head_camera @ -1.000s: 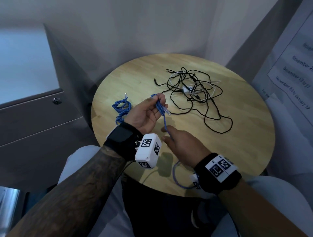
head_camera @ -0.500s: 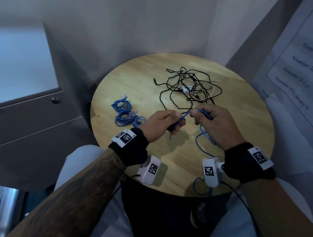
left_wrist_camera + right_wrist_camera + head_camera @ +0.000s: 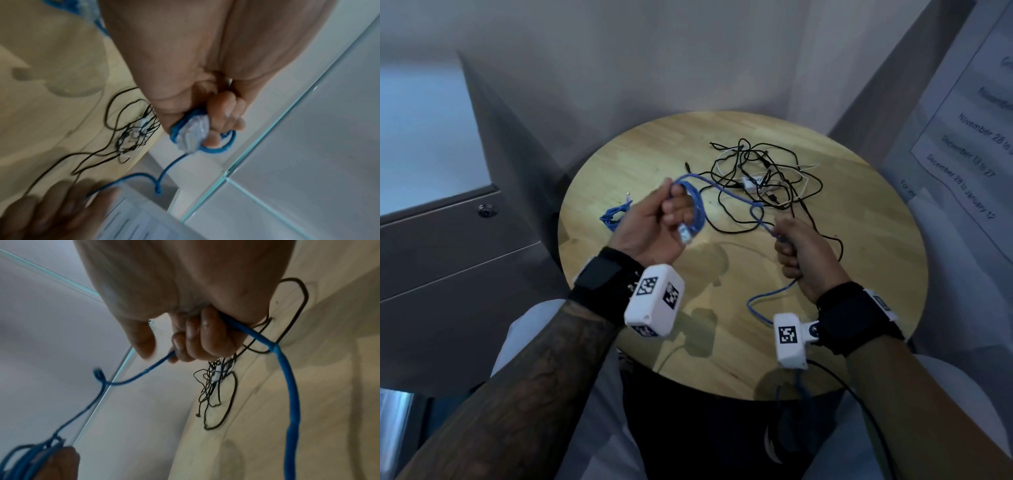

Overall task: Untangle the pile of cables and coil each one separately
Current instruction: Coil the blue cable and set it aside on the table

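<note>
A blue network cable [image 3: 726, 192] runs between my two hands above the round wooden table [image 3: 859, 274]. My left hand [image 3: 654, 226] grips a small coil of it, with the clear plug [image 3: 685, 234] hanging by the palm; the left wrist view shows the coil [image 3: 216, 146] wrapped round the curled fingers. My right hand [image 3: 796, 248] is a fist round the same blue cable [image 3: 287, 378], whose tail drops off the table's near edge. A tangle of black and white cables [image 3: 763, 181] lies behind the hands. Another blue cable [image 3: 614, 216] lies bundled at the table's left.
A grey cabinet with a lock [image 3: 486, 210] stands to the left of the table. A printed paper sheet [image 3: 969, 144] hangs at the right. Walls close in behind the table. My knees are under the near edge.
My hands have drawn apart from the middle of the table. The left hand has turned palm up with a loop of blue cable round its fingers, and the right hand has slid along the cable to the right.
</note>
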A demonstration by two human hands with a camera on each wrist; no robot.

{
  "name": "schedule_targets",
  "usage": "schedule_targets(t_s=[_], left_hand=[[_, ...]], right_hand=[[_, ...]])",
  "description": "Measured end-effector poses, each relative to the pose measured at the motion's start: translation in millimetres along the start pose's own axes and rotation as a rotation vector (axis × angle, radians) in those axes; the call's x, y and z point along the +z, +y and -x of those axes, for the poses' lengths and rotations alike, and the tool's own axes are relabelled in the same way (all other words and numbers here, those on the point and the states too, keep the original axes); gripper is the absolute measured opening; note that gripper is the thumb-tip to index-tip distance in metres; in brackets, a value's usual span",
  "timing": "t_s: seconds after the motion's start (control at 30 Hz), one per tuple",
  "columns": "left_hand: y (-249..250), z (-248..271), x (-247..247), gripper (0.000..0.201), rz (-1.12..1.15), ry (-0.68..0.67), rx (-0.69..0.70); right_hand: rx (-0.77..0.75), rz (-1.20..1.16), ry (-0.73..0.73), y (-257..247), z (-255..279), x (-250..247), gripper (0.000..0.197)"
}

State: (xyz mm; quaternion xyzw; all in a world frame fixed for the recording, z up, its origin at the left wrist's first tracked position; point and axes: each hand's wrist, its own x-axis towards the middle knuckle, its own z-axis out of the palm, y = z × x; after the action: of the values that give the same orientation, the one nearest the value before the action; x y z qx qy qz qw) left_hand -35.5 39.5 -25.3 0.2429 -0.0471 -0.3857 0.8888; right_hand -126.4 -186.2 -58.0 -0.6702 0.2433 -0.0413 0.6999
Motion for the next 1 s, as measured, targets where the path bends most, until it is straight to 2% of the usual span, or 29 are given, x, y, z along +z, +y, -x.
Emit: schedule_targets(t_s=[0.07, 0.13, 0.23, 0.3, 0.37, 0.43, 0.5, 0.6, 0.67, 0.8, 0.9, 1.0], left_hand=[[8.5, -2.3, -4.6, 0.034, 0.056, 0.037, 0.063], [10.4, -4.6, -8.0, 0.035, 0.092, 0.090, 0.121], [8.9, -7.4, -11.2, 0.033, 0.076, 0.150, 0.185], [9.7, -9.5, -15.6, 0.023, 0.082, 0.207, 0.252], [10.9, -11.8, -21.5, 0.016, 0.069, 0.284, 0.301], [7.1, -13.9, -24.1, 0.018, -0.071, 0.317, 0.318], [-2.4, -16.8, -25.2, 0.016, -0.308, 0.365, 0.348], [-19.6, -15.8, -23.9, 0.015, -0.876, 0.399, 0.416], [-31.1, -12.6, -17.7, 0.015, -1.144, 0.312, 0.380], [-53.5, -6.1, -6.3, 0.028, -1.190, 0.109, 0.155], [-60.0, -5.2, -5.4, 0.023, -1.298, -0.031, 0.066], [-57.9, -6.1, -6.2, 0.019, -1.263, -0.074, 0.002]], right_hand=[[-0.107, 0.206, 0.091, 4.9, -1.0, -4.0, 0.023], [-0.188, 0.498, 0.116, 11.9, -0.7, -3.4, 0.028], [-0.185, 0.852, -0.017, 20.9, 8.6, 9.5, 0.032], [-0.181, 0.894, -0.173, 21.0, 21.4, 21.2, 0.030], [-0.189, 0.803, -0.328, 16.9, 35.1, 31.1, 0.027], [-0.234, 0.706, -0.438, 11.4, 47.1, 37.9, 0.024], [-0.312, 0.653, -0.463, 3.3, 54.3, 40.4, 0.022], [-0.425, 0.533, -0.368, -13.4, 57.4, 33.3, 0.012], [-0.487, 0.478, -0.237, -22.1, 54.9, 24.7, 0.007], [-0.580, 0.454, 0.027, -24.6, 36.6, 8.9, 0.008], [-0.603, 0.457, 0.090, -18.6, 22.3, 4.5, 0.007], [-0.581, 0.467, 0.103, -9.0, 11.6, 5.5, 0.007]])
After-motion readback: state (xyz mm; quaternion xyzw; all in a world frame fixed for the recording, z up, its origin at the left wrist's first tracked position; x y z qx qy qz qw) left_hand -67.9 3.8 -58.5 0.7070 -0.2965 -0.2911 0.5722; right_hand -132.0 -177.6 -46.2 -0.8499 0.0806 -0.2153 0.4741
